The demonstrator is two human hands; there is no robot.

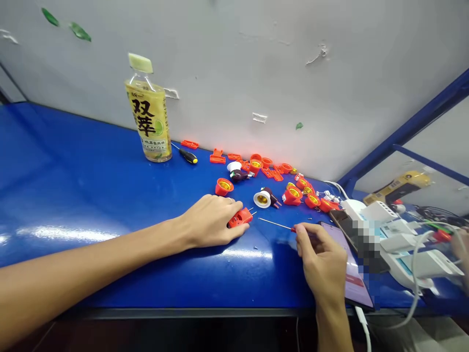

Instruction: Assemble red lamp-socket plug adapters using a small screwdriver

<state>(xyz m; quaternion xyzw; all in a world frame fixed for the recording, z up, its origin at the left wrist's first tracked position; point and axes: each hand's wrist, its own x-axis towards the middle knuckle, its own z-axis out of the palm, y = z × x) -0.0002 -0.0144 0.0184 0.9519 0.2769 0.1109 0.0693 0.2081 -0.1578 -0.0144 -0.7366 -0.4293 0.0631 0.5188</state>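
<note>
My left hand (208, 220) is closed around a red plug-in lamp socket (240, 218), whose two metal pins point right, low over the blue table. In my right hand (322, 254) is a thin screwdriver (275, 224) with a red handle; its tip points left and lies apart from the plug pins. A red socket cup (223, 187) with a brass thread sits just behind my left hand. Between the hands and farther back lies a white and dark lamp socket (264, 198) with a plug. A small screw (255, 248) rests on the table in front.
A yellow-labelled drink bottle (150, 117) stands at the back left, beside a black screwdriver (188, 156). Red socket parts (293, 194) are scattered along the wall. On the right are a phone (350, 264), a white power strip (392, 254) with cables, and another person's hand (460, 247).
</note>
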